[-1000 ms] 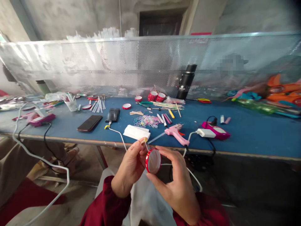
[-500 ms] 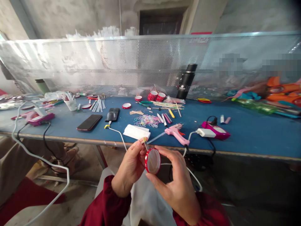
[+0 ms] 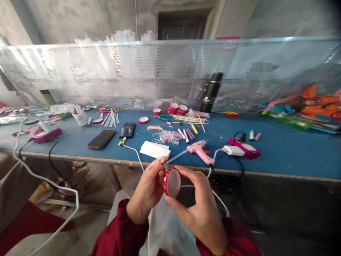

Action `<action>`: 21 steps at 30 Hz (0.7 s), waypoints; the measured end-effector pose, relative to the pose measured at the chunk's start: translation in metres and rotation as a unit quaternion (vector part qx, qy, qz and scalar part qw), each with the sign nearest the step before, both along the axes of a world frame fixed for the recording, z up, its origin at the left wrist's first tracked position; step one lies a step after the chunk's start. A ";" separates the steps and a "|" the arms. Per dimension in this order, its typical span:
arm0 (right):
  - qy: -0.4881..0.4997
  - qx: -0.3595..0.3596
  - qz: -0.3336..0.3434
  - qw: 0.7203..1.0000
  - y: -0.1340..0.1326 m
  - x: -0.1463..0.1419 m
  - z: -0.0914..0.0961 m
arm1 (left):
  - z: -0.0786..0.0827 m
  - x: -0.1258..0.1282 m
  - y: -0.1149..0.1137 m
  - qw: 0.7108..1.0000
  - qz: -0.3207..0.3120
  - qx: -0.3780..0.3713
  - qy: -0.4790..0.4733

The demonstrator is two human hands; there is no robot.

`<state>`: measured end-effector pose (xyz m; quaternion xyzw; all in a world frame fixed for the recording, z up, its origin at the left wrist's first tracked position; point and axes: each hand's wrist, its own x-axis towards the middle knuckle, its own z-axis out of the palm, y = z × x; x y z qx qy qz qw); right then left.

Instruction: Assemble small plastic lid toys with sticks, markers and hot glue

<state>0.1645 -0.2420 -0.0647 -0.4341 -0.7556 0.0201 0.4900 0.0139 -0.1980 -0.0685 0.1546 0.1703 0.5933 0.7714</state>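
Observation:
My right hand [image 3: 204,202] grips a small round red-rimmed piece [image 3: 173,182], like a shallow lid with a pale whitish face, between thumb and fingers. It is held on edge, its face turned toward me. My left hand [image 3: 147,190] is closed beside it, pinching a thin pale strip [image 3: 163,160] with a yellowish tip that rises above the rim. Whether the strip joins the round piece, I cannot tell. Just beyond my hands, a folded white paper [image 3: 154,149] and a pink glue gun [image 3: 201,152] with a clear glue stick lie on the blue table [image 3: 279,153].
Loose coloured rubber bands [image 3: 168,136] and several markers [image 3: 188,134] lie behind the paper. Two phones [image 3: 101,138] are to the left. A black thermos [image 3: 211,93] stands near the perforated metal panel [image 3: 170,71]. A magenta power strip [image 3: 249,149] with cables is on the right.
The round red-rimmed piece has turned slightly and shifted a touch to the left in my fingers. Both hands keep nearly the same places; the table things have not moved.

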 end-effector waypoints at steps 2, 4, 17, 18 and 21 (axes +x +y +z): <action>0.001 0.001 -0.001 1.000 0.000 0.000 0.000 | 0.001 0.000 0.000 1.000 -0.001 -0.001 0.000; 0.002 0.001 -0.003 1.000 0.001 0.000 0.000 | 0.002 0.000 0.000 1.000 -0.002 -0.002 -0.002; 0.015 -0.003 -0.015 1.000 0.000 0.000 0.000 | 0.004 0.002 0.001 1.000 -0.006 -0.013 -0.016; 0.014 -0.003 -0.016 1.000 0.000 0.000 0.000 | 0.004 0.002 0.001 1.000 -0.006 -0.014 -0.014; 0.014 -0.001 -0.020 1.000 0.000 -0.001 0.001 | 0.006 0.003 0.002 1.000 -0.002 -0.017 -0.009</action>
